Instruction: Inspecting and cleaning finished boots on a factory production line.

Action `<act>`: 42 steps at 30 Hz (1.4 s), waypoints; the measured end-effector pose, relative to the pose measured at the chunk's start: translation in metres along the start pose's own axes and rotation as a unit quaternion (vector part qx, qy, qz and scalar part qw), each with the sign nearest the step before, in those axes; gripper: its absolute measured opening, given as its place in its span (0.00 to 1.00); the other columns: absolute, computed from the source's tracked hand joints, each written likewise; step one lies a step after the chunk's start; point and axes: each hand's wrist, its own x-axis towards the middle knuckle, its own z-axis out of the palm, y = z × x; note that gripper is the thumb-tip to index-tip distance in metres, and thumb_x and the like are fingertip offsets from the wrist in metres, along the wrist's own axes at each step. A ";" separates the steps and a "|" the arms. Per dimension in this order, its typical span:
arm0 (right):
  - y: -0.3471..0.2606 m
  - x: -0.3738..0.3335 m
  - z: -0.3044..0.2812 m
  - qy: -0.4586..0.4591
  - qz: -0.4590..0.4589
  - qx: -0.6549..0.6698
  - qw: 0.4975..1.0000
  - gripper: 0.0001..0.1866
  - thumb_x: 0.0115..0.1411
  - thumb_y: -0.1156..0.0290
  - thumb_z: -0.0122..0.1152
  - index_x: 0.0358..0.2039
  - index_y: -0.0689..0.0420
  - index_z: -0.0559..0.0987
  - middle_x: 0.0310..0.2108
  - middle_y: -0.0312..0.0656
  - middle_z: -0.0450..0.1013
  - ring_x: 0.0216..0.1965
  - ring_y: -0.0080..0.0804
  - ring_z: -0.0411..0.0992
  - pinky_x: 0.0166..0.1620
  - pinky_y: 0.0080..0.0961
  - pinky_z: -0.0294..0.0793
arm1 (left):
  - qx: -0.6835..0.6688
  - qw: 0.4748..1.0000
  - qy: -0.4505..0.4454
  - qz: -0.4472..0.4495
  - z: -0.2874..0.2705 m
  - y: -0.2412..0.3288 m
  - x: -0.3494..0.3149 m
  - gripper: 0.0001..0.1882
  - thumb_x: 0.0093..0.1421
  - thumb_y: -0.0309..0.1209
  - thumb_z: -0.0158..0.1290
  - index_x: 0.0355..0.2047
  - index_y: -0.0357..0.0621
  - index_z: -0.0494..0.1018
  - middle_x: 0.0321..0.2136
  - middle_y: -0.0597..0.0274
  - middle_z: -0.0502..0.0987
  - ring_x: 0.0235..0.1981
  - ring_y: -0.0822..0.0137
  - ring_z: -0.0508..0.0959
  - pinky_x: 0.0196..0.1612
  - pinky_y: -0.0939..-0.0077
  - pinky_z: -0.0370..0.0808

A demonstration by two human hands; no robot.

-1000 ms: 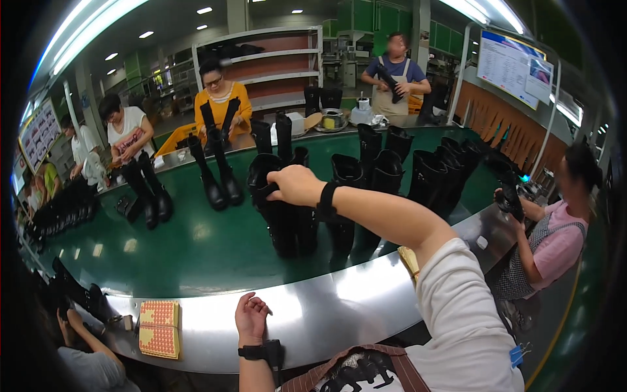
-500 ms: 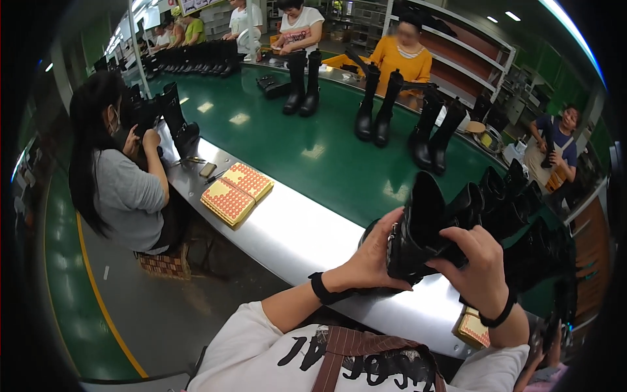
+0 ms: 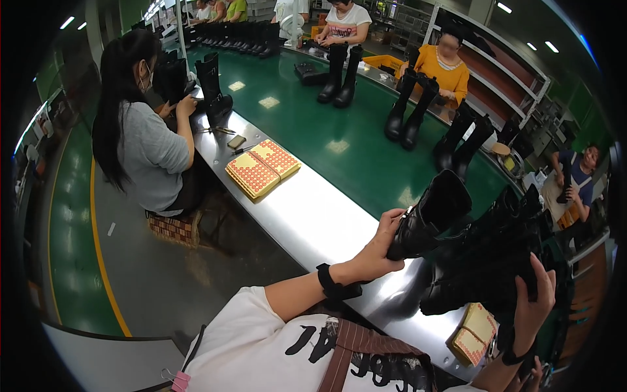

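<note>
My left hand (image 3: 377, 251) is wrapped round a black boot (image 3: 439, 212), with the thumb below and the fingers over a buckled side. The boot's open top tilts up and to the right, above the metal bench edge. To the right, my right hand (image 3: 537, 304) grips a second black boot (image 3: 477, 281) at its right end, thumb and fingers on either side of the dark leather. That boot lies slanted over the bench. Its outline merges with several other black boots (image 3: 516, 212) behind it.
A green conveyor (image 3: 307, 124) runs beyond the metal ledge (image 3: 320, 219), bearing standing boots (image 3: 410, 111). Red-patterned yellow stacks lie banded at mid-ledge (image 3: 263, 166) and near my right forearm (image 3: 475, 333). A seated person (image 3: 144, 137) works at left; others stand across the belt.
My right hand has left the boot that both hands were holding and moved right and down onto another boot. My left hand keeps the first boot. The whole view has shifted.
</note>
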 end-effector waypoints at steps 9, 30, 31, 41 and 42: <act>-0.011 -0.048 -0.021 -0.117 0.116 0.022 0.986 0.30 0.45 0.84 0.66 0.52 0.58 0.77 0.32 0.42 0.71 0.30 0.37 0.64 0.34 0.30 0.66 | -0.225 0.966 0.018 -0.127 0.007 0.001 -0.002 0.40 0.53 0.17 0.57 0.62 0.41 0.48 0.52 0.60 0.65 0.53 0.68 0.64 0.60 0.71 0.58; -0.088 -0.031 0.128 -0.035 0.300 0.472 0.828 0.24 0.62 0.67 0.58 0.58 0.58 0.69 0.39 0.43 0.74 0.29 0.24 0.71 0.34 0.20 0.71 | 0.511 0.838 -0.086 0.170 -0.013 0.148 0.011 0.27 0.32 0.41 0.71 0.35 0.44 0.80 0.27 0.64 0.61 0.33 0.62 0.64 0.41 0.66 0.65; -0.090 -0.028 0.140 -0.042 0.275 0.474 0.836 0.26 0.61 0.65 0.59 0.58 0.57 0.68 0.40 0.43 0.74 0.27 0.24 0.72 0.33 0.21 0.71 | 0.502 0.844 -0.105 0.155 -0.015 0.155 0.004 0.28 0.29 0.43 0.71 0.33 0.46 0.81 0.26 0.65 0.60 0.33 0.62 0.64 0.39 0.67 0.63; -0.087 0.001 0.184 -0.162 0.326 0.608 0.706 0.25 0.68 0.49 0.46 0.24 0.57 0.71 0.11 0.31 0.64 0.13 0.19 0.68 0.19 0.16 0.64 | 0.370 0.876 -0.200 0.236 -0.085 0.150 -0.025 0.21 0.25 0.48 0.65 0.24 0.58 0.84 0.30 0.66 0.61 0.37 0.61 0.64 0.43 0.66 0.64; -0.086 0.000 0.184 -0.168 0.327 0.620 0.694 0.25 0.68 0.49 0.47 0.24 0.57 0.71 0.10 0.31 0.64 0.13 0.18 0.68 0.19 0.15 0.64 | 0.361 0.872 -0.207 0.256 -0.087 0.150 -0.027 0.21 0.25 0.48 0.64 0.24 0.58 0.84 0.30 0.66 0.61 0.38 0.61 0.64 0.44 0.66 0.64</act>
